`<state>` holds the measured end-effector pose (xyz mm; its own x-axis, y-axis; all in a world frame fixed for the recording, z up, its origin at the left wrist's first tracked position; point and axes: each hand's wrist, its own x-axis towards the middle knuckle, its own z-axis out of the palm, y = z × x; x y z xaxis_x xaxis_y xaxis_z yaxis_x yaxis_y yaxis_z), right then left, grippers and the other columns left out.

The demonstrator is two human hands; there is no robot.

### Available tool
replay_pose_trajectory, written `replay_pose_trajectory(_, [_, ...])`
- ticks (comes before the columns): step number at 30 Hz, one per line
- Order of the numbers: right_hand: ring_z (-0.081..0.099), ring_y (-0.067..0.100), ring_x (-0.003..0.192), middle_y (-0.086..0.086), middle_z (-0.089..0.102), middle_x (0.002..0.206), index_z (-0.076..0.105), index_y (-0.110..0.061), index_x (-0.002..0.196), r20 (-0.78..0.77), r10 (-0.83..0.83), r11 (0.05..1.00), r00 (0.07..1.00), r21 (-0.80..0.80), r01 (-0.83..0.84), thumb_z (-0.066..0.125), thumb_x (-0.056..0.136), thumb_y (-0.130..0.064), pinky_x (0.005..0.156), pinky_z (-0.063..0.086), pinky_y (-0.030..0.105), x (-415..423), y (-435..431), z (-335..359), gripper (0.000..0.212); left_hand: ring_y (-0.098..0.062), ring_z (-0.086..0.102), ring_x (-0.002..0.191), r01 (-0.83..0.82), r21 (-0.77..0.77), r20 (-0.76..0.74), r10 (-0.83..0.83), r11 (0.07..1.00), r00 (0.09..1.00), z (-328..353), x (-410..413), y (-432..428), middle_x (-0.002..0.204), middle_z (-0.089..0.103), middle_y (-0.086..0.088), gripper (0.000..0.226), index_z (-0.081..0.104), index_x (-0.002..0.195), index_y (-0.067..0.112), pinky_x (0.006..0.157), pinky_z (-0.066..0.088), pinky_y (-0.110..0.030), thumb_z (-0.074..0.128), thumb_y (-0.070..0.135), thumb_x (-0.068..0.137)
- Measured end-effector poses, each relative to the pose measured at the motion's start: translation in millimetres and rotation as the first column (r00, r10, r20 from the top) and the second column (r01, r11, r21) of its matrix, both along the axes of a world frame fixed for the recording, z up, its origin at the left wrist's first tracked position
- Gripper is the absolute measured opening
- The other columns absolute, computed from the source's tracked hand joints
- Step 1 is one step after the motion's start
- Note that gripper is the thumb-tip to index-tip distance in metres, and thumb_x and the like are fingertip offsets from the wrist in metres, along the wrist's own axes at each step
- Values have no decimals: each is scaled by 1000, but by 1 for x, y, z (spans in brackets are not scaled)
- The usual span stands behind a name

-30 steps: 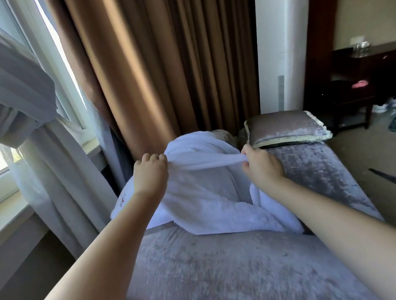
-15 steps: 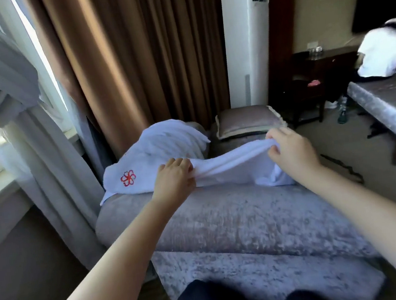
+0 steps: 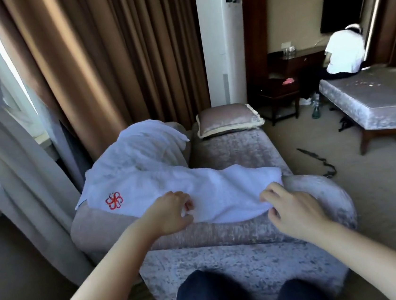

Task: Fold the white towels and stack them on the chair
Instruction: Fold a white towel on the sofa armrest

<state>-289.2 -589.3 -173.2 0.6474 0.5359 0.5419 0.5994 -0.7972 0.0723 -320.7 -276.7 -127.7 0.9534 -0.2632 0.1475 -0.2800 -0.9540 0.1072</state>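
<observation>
Slip risk: towel [image 3: 209,193] on rounded chair [image 3: 226,235] edge.
Left hand [image 3: 172,212] pinches the hem; right hand [image 3: 295,210] grip unclear, hands apart. Uneven release may drag it off.

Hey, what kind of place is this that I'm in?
Most likely a hotel room: a white towel with a red logo, a wall-mounted TV above a dark desk, and a tall standing air conditioner beside heavy brown curtains.

Blur softens the right hand [image 3: 295,210], so whether it pinches the white towel [image 3: 221,191] is unclear. Dark knees [image 3: 208,296] hide the chair's [image 3: 229,257] lower front. The bed [image 3: 372,110] runs off the right edge, and the items on the desk [image 3: 300,57] are too small to tell.
</observation>
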Motion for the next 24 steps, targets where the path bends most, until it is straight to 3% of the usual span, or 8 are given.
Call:
replay_pose_trajectory(2, [31, 19, 35, -5, 57, 85, 60, -19, 83, 1, 28, 999, 1000, 29, -28, 52, 75, -28, 35, 14, 19, 3, 3, 8, 15, -18, 58, 102, -32, -126, 29, 36, 992, 999, 22, 12, 7, 110, 65, 1, 26, 66, 112, 14, 81, 38, -20, 55, 18, 89])
replay_pose_trajectory(5, [42, 19, 35, -7, 62, 81, 66, -20, 82, 47, 60, 990, 997, 122, -66, 41, 82, -34, 36, 19, 19, 13, 16, 24, 28, -20, 54, 113, -150, -65, 207, 161, 987, 965, 41, 39, 28, 122, 61, 0, 27, 62, 119, 14, 87, 41, -26, 55, 11, 93])
replay_pose_trajectory(10, [38, 23, 34, -3, 58, 75, 63, -16, 75, 121, 45, 987, 992, 145, -62, 40, 88, -27, 34, 22, 22, 50, 45, 41, 28, -21, 50, 118, -268, 149, 118, 252, 952, 961, 44, 74, 51, 130, 57, 1, 30, 55, 128, 19, 91, 45, -33, 49, 23, 99])
replay_pose_trajectory(13, [37, 24, 33, -2, 56, 73, 60, -16, 73, 114, 62, 990, 992, 121, -76, 41, 86, -22, 34, 22, 21, 76, 64, 46, 24, -22, 50, 118, -298, 206, 153, 270, 932, 951, 41, 85, 56, 129, 57, 1, 31, 54, 129, 20, 90, 42, -33, 44, 28, 101])
replay_pose_trajectory(17, [37, 25, 32, 0, 54, 68, 60, -15, 68, 34, 64, 994, 997, 91, -66, 62, 75, -8, 37, 14, 17, 111, 96, 49, 10, -20, 48, 123, -311, 268, 126, 287, 912, 950, 41, 99, 69, 132, 56, 3, 32, 54, 131, 22, 92, 39, -32, 42, 25, 102])
replay_pose_trajectory(19, [42, 26, 43, 1, 56, 78, 64, -14, 78, -45, 29, 1000, 999, 5, -29, 62, 83, -7, 41, 16, 21, 127, 112, 49, 9, -19, 52, 116, -240, 250, 3, 247, 938, 969, 41, 106, 70, 125, 59, 5, 28, 60, 122, 25, 90, 41, -32, 42, 26, 101])
replay_pose_trajectory(21, [53, 26, 67, 2, 57, 101, 64, -16, 103, -152, -20, 993, 988, -116, 2, 46, 95, -10, 46, 22, 28, 141, 124, 50, 20, -16, 56, 106, -178, 203, -90, 199, 963, 976, 43, 113, 67, 113, 63, 6, 24, 66, 108, 23, 88, 45, -30, 43, 24, 99])
replay_pose_trajectory(24, [57, 24, 99, 1, 56, 118, 58, -20, 121, -328, -25, 970, 944, -235, -56, 41, 98, -12, 63, 35, 30, 156, 136, 54, 30, -12, 57, 100, -122, 143, -182, 147, 982, 972, 44, 121, 60, 107, 64, 10, 20, 68, 102, 23, 88, 46, -25, 49, 28, 98])
